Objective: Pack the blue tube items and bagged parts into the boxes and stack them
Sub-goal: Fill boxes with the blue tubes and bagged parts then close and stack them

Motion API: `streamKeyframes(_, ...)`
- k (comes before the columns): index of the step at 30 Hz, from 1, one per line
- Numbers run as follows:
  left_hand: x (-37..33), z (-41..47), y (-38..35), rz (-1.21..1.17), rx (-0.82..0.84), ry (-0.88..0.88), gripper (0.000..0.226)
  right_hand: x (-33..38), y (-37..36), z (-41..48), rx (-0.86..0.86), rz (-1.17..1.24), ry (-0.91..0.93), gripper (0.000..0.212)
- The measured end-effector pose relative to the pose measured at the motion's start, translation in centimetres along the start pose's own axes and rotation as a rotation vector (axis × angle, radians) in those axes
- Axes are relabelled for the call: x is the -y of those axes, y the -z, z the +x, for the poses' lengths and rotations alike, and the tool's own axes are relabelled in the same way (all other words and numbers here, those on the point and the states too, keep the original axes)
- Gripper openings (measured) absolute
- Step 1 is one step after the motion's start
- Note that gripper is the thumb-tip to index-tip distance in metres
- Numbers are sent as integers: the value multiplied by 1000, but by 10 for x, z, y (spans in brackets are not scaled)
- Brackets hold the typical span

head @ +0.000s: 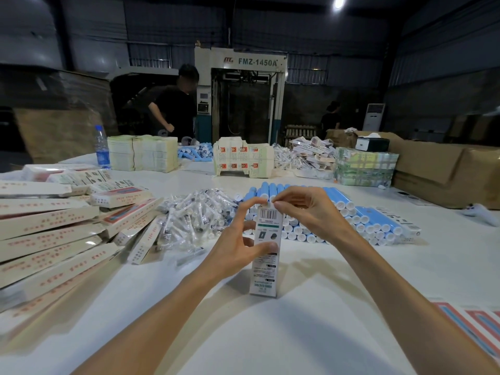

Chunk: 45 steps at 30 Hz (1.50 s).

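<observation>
A: Biggest first. The table [324,307] is crowded, so where can we slip up?

B: At nine o'clock the stack [48,239] of packed cartons lies in loose, slanted layers. If we set one more on it carelessly, we judge that it slides.

A: And the tubes [365,220]?

B: They lie in rows at one o'clock, just behind our hands. They are round, so a knock from a wrist could send some rolling.

A: The bags [194,215] at ten o'clock?

B: They are heaped and slippery. If we grab one, we may drag its neighbours along.

A: Now the box [266,263].

B: It stands upright at the centre with its bottom end on the table. It is tall and narrow, so it tips easily. Our left hand [238,239] wraps its side, thumb across the front, and steadies it. Our right hand [305,209] pinches at its top end at twelve o'clock.

A: So what is the risk there?

B: If we press too hard, we could crush the top end or buckle the wall. If the left hand loosens, the box could topple into the tubes. We cannot tell whether a tube and a bag are both inside, so we could close it short.
</observation>
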<state>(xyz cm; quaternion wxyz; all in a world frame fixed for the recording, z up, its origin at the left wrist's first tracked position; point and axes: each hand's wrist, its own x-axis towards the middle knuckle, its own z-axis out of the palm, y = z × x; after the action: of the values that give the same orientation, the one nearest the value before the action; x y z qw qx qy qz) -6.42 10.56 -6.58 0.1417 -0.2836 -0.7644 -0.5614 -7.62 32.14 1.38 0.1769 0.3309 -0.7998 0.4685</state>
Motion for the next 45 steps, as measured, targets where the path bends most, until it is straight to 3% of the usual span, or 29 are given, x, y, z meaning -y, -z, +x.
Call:
streamKeyframes(5, -6, -3, -2, -4, -29, -7, 87, 9, -5, 1, -11, 0, -47, 5)
streamKeyframes(9, -15, -5, -8, -227, -157, -7, 70, 11, -11, -6, -81, 69, -50, 5)
streamKeyframes(12, -21, -6, -11, -227, -226, -32, 66, 11, -17, -11, -123, 99, -59, 5)
streamKeyframes(17, -24, -2, -7, -108, -178, -84, 62, 14, -10, -11, -78, 184, -152, 4)
streamKeyframes(24, -23, -3, -3, -68, -194, -86, 41, 9, -9, -20, 1, 201, -103, 12)
streamKeyframes(27, -24, -2, -4, -83, -195, -94, 37, 2, -17, -25, -59, 106, -48, 14)
streamKeyframes(33, -31, -2, 1, -310, -207, -14, 21, -4, -36, -27, -197, 204, 13, 11)
streamKeyframes(39, -32, 0, 5, -265, -220, -41, 25, -5, -45, -33, -264, 438, -13, 15)
streamKeyframes(45, -32, 2, 7, -192, -251, -90, 11, -3, -50, -35, -304, 395, 22, 16)
